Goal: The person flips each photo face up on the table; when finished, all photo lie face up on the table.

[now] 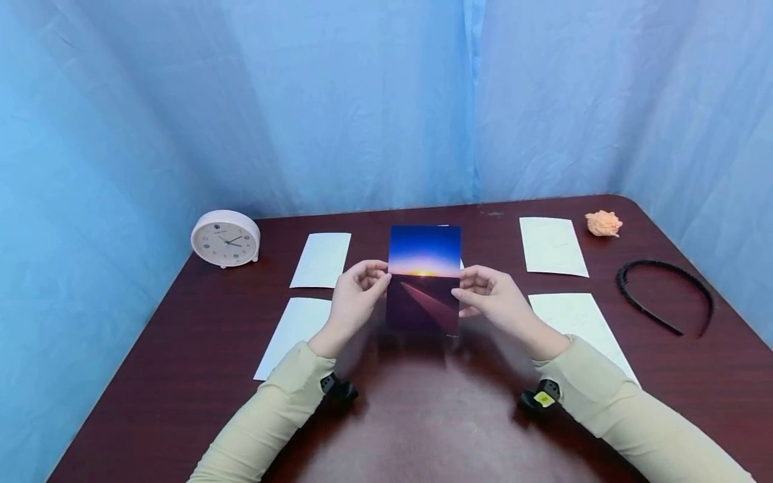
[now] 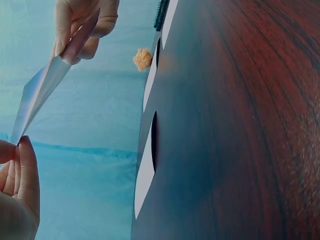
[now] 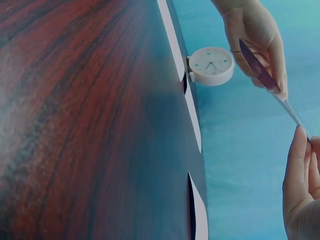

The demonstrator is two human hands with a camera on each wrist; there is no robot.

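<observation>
A glossy photo print [image 1: 424, 251] of a sunset over a dark road stands upright, raised above the table, its picture side toward the head camera. My left hand [image 1: 357, 295] pinches its left edge between thumb and fingers. On the opposite edge my right hand [image 1: 498, 298] pinches it the same way. Seen from the left wrist, the print [image 2: 42, 90] is nearly edge-on and lifted off the tabletop. Behind it in the head view, a white sheet is mostly hidden, with only slivers showing at its top and right.
White sheets lie on both sides: far left [image 1: 322, 260], near left [image 1: 296, 335], far right [image 1: 552, 246] and near right [image 1: 582, 332]. A white clock [image 1: 226, 239] stands back left. At right are a peach flower-like ball [image 1: 603, 223] and a black headband [image 1: 649, 263]. Blue curtains [image 1: 362, 100] enclose the table [image 1: 423, 429].
</observation>
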